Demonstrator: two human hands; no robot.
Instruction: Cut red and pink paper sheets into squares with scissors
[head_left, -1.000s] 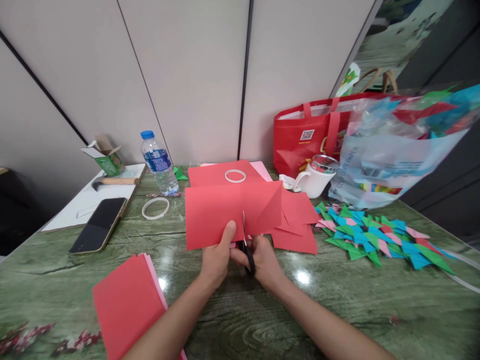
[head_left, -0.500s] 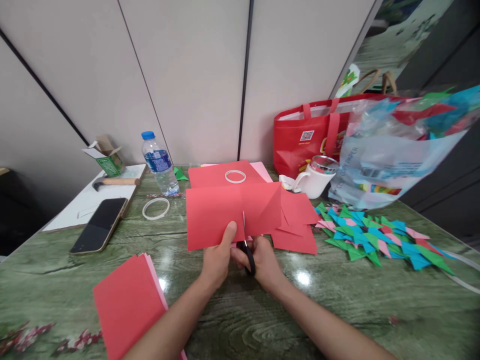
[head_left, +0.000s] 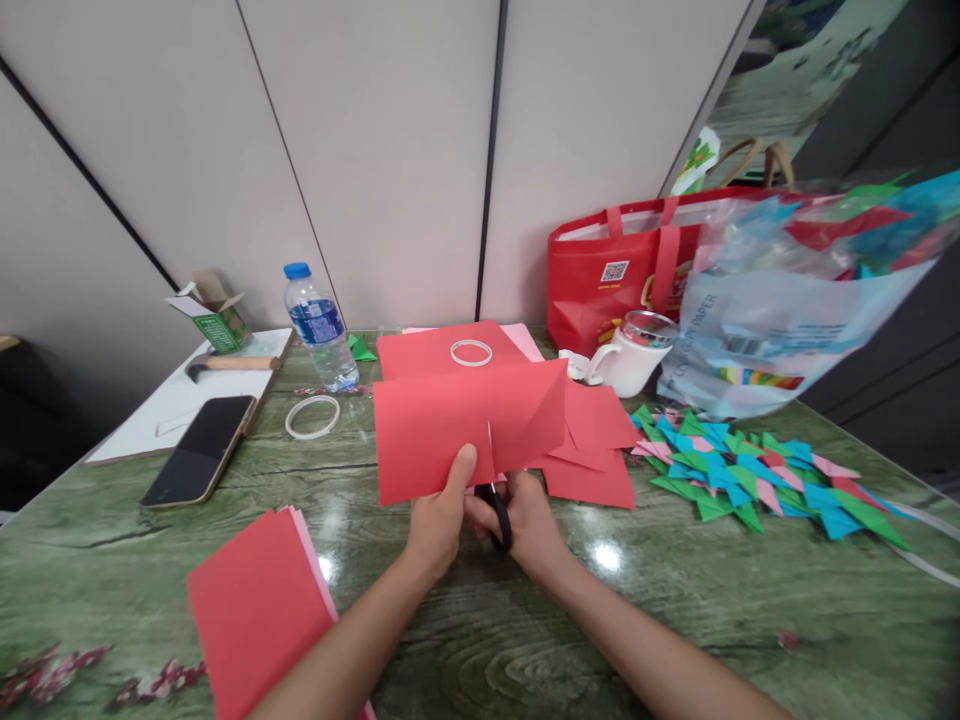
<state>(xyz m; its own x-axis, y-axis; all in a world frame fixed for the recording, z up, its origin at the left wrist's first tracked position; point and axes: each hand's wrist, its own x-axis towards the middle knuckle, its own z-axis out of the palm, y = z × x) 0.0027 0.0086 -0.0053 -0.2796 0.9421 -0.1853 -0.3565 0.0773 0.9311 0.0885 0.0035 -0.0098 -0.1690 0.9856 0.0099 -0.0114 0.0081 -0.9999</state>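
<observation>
A sheet of red paper (head_left: 427, 430) is held up over the table, its lower edge pinched by my left hand (head_left: 439, 515) with the thumb on the near face. My right hand (head_left: 529, 520) grips black-handled scissors (head_left: 501, 520), whose blades sit in a cut running up from the paper's lower edge near its middle. Behind the held sheet lie more red sheets (head_left: 450, 345) with a roll of white tape (head_left: 471, 353) on top. Cut red pieces (head_left: 600, 480) spread just right of my right hand. Part of the blades is hidden by the paper.
At the left are a phone (head_left: 199, 450), a hammer (head_left: 232, 364), a water bottle (head_left: 322, 330) and another tape roll (head_left: 312, 417). A red paper stack (head_left: 262, 610) lies near my left forearm. Rightward stand a white mug (head_left: 634, 360), a red bag (head_left: 600, 270) and folded coloured pieces (head_left: 750, 475).
The held paper bows a little more and its right corner has risen slightly. Both hands stay in nearly the same place, with the scissors still in the cut.
</observation>
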